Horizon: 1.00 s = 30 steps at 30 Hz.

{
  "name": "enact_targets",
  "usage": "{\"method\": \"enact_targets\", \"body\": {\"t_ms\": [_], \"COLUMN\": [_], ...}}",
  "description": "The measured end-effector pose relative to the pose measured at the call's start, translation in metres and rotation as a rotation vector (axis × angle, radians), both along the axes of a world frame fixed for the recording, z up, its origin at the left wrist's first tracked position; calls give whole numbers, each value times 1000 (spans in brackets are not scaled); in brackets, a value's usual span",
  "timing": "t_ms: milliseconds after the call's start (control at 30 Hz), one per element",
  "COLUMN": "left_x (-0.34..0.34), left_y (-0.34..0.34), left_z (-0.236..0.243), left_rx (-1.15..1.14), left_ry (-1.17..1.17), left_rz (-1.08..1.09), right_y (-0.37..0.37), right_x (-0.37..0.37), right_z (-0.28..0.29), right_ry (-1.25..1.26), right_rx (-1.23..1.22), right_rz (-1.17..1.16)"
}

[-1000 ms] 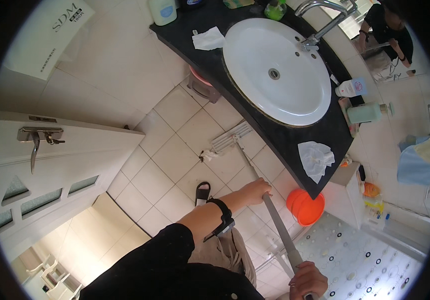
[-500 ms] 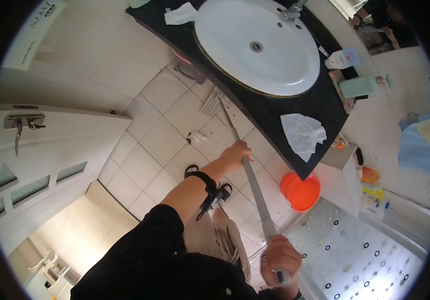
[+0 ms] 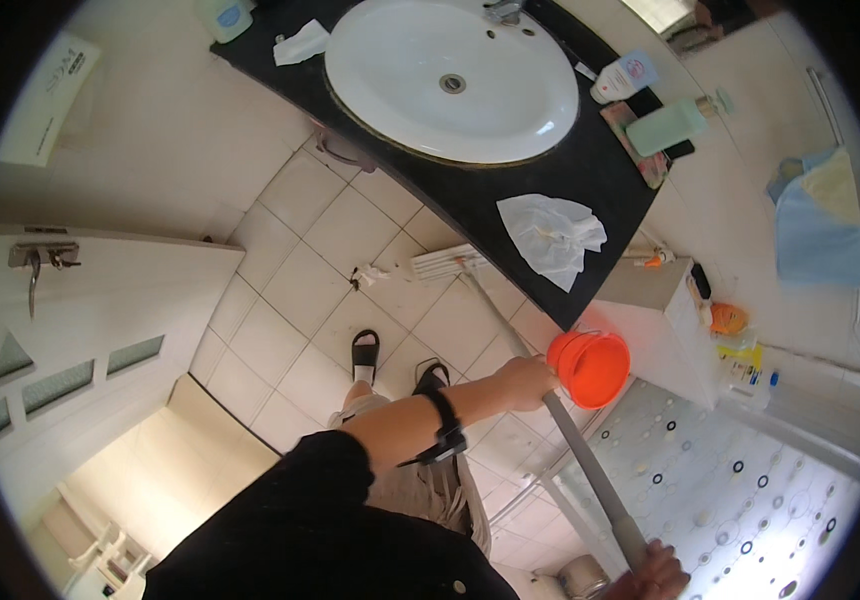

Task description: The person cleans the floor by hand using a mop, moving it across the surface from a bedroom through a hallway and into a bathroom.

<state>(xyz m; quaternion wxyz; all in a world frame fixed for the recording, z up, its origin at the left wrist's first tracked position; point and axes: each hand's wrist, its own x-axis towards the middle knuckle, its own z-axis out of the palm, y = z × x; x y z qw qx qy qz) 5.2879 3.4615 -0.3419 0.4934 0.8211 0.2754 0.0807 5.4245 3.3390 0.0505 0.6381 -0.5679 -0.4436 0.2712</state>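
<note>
A long grey-handled mop [image 3: 575, 440] slants from the lower right toward the floor below the counter. Its flat, pale ribbed head [image 3: 450, 262] rests on the tiles by the counter's edge. Partway down the pole, my left hand [image 3: 527, 383] is closed round it. My right hand [image 3: 653, 575], partly cut off by the lower edge, grips the upper end. A crumpled white tissue [image 3: 375, 273] lies on the floor left of the mop head, beside a small dark clump [image 3: 356, 279].
A black counter [image 3: 460, 205] with a white sink [image 3: 390, 110] runs across the top. An orange-red bucket [image 3: 595, 368] stands under its corner, near my left hand. On the left is a white door [image 3: 150, 270]. A patterned shower mat [image 3: 690, 480] lies lower right.
The mop head has come out from below the counter toward me. Both hands have moved right and back with the pole; my view has shifted too.
</note>
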Motion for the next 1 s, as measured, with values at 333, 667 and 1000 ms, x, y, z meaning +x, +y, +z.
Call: {"method": "enact_targets", "body": {"t_ms": [333,667,1000], "left_x": [-238,-167,168], "left_y": [-54,-103,-170], "left_z": [-30,-127,-89], "left_rx": [74,107,12], "left_ry": [171,-1,-156], "left_rz": [548,451,273], "right_y": [29,-22,-81], "right_x": [-15,43,198], "right_z": [-67,-107,-2], "right_ry": [214,-2,-184], "right_rx": [-157,-230,-278], "right_rz": [1112,1150,831]}}
